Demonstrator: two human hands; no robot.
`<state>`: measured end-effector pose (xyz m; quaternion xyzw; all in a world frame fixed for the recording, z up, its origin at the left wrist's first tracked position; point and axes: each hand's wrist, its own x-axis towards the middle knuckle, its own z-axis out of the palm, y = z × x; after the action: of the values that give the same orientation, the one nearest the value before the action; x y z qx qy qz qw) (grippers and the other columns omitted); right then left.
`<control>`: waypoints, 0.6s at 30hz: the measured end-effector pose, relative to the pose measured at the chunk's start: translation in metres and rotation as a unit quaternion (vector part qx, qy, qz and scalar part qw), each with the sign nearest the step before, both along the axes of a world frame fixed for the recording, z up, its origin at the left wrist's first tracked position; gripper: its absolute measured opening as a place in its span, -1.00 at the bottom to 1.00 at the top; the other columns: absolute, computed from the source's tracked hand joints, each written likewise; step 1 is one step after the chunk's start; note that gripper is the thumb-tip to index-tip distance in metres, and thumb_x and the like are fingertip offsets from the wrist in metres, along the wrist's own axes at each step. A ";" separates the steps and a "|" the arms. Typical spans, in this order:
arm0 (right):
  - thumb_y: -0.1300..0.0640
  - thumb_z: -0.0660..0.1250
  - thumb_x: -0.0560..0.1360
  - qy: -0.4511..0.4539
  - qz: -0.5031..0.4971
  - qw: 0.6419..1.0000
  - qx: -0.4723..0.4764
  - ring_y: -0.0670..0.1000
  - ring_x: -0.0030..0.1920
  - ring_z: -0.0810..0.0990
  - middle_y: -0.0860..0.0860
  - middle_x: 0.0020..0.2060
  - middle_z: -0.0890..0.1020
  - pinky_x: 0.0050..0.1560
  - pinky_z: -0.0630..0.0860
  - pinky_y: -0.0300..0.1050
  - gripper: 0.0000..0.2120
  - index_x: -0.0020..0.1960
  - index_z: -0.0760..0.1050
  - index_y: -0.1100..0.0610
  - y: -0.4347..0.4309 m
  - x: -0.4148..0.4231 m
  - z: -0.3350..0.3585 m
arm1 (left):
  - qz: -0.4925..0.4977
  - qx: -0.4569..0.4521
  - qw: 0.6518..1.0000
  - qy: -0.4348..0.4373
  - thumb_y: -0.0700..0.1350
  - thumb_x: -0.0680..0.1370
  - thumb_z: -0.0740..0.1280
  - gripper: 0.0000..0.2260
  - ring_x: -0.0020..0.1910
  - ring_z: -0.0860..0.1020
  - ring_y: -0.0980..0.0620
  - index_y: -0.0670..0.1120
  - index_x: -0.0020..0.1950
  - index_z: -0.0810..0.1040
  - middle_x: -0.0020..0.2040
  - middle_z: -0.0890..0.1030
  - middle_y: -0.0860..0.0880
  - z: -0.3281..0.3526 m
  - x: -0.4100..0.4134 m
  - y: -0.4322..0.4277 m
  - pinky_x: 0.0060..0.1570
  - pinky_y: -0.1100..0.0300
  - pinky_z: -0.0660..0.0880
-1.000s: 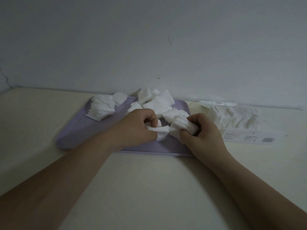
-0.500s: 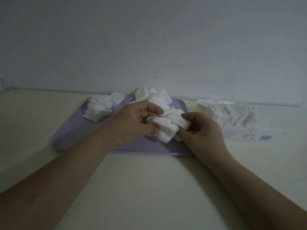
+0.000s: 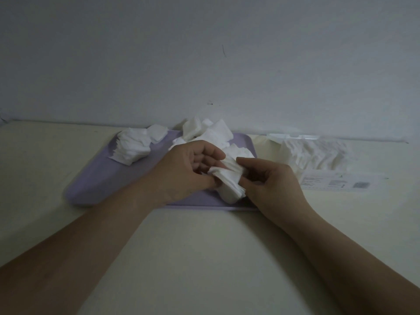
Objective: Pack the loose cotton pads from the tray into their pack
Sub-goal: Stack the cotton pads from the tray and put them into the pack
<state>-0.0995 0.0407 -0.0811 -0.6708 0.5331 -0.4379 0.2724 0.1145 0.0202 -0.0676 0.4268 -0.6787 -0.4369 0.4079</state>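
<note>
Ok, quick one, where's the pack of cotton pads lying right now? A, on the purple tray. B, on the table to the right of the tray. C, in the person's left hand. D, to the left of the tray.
B: the pack lies on the table just right of the tray, touched by neither hand.

Soft, matt white cotton pads (image 3: 229, 180) lie on a smooth lilac plastic tray (image 3: 102, 178) beside a clear glossy film pack (image 3: 329, 164).
</note>
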 end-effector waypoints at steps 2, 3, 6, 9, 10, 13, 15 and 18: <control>0.20 0.49 0.49 0.017 0.004 1.000 -0.006 -0.29 0.04 0.66 -0.13 0.06 0.73 0.09 0.49 -0.51 -0.61 0.30 0.64 0.02 0.000 0.000 0.000 | -0.002 -0.003 1.000 0.005 -0.42 0.39 0.55 -0.60 0.00 0.69 -0.05 -0.10 0.14 0.62 0.01 0.73 -0.09 0.000 0.000 0.000 0.14 0.08 0.63; 0.19 0.49 0.49 0.023 0.007 1.000 -0.009 -0.29 0.04 0.66 -0.15 0.05 0.73 0.08 0.48 -0.52 -0.61 0.31 0.64 0.02 0.000 -0.001 0.000 | -0.004 -0.005 1.000 0.006 -0.43 0.39 0.55 -0.60 -0.02 0.68 -0.01 -0.10 0.13 0.62 0.01 0.72 -0.10 0.000 -0.001 0.000 0.11 0.12 0.63; 0.18 0.49 0.49 0.034 0.014 0.999 -0.017 -0.29 0.04 0.66 -0.19 0.05 0.71 0.09 0.47 -0.52 -0.62 0.29 0.64 -0.02 0.001 -0.001 0.001 | 0.015 -0.030 0.999 -0.003 -0.38 0.36 0.59 -0.63 -0.11 0.64 0.05 -0.06 0.06 0.61 -0.05 0.71 -0.05 -0.001 -0.004 0.000 -0.01 0.15 0.60; 0.21 0.48 0.49 0.023 0.025 0.999 -0.019 -0.27 0.05 0.67 -0.19 0.05 0.72 0.15 0.51 -0.42 -0.63 0.27 0.65 -0.03 0.001 -0.001 0.001 | 0.063 -0.081 0.994 -0.033 -0.29 0.30 0.61 -0.67 -0.30 0.51 0.11 -0.05 -0.14 0.53 -0.26 0.59 0.09 -0.005 -0.005 0.000 -0.24 0.21 0.49; 0.23 0.47 0.49 0.014 0.032 0.999 -0.017 -0.25 0.07 0.67 -0.18 0.06 0.72 0.19 0.54 -0.34 -0.62 0.27 0.64 -0.03 0.002 -0.001 0.000 | 0.074 -0.091 0.992 -0.047 -0.29 0.30 0.62 -0.68 -0.35 0.46 0.14 -0.06 -0.19 0.51 -0.32 0.55 0.14 -0.006 -0.005 0.000 -0.29 0.26 0.45; 0.22 0.43 0.48 0.002 0.060 0.998 0.004 -0.20 0.11 0.66 -0.15 0.07 0.72 0.21 0.55 -0.23 -0.58 0.30 0.62 -0.04 0.004 -0.004 0.003 | 0.081 -0.085 0.990 -0.078 -0.25 0.35 0.60 -0.78 -0.40 0.42 0.14 -0.05 -0.21 0.59 -0.40 0.55 0.18 -0.008 -0.005 0.002 -0.34 0.32 0.42; 0.14 0.44 0.48 -0.011 0.076 0.997 0.022 -0.20 0.12 0.66 -0.15 0.08 0.71 0.19 0.55 -0.23 -0.57 0.33 0.60 -0.05 0.004 -0.006 0.004 | 0.089 -0.080 0.990 -0.080 -0.23 0.37 0.59 -0.81 -0.41 0.42 0.12 -0.04 -0.16 0.63 -0.42 0.55 0.19 -0.009 -0.006 0.003 -0.35 0.33 0.41; 0.11 0.48 0.51 -0.032 0.068 0.997 0.023 -0.20 0.11 0.67 -0.15 0.08 0.72 0.21 0.55 -0.20 -0.62 0.32 0.61 -0.01 0.003 -0.005 0.003 | 0.099 -0.076 0.989 -0.076 -0.23 0.38 0.57 -0.80 -0.40 0.46 0.14 0.01 -0.10 0.67 -0.32 0.62 0.16 -0.011 -0.007 0.002 -0.33 0.33 0.44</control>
<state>-0.1046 0.0435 -0.0778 -0.6848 0.4872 -0.4269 0.3338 0.1071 0.0217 -0.0790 0.4920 -0.6930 -0.3080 0.4275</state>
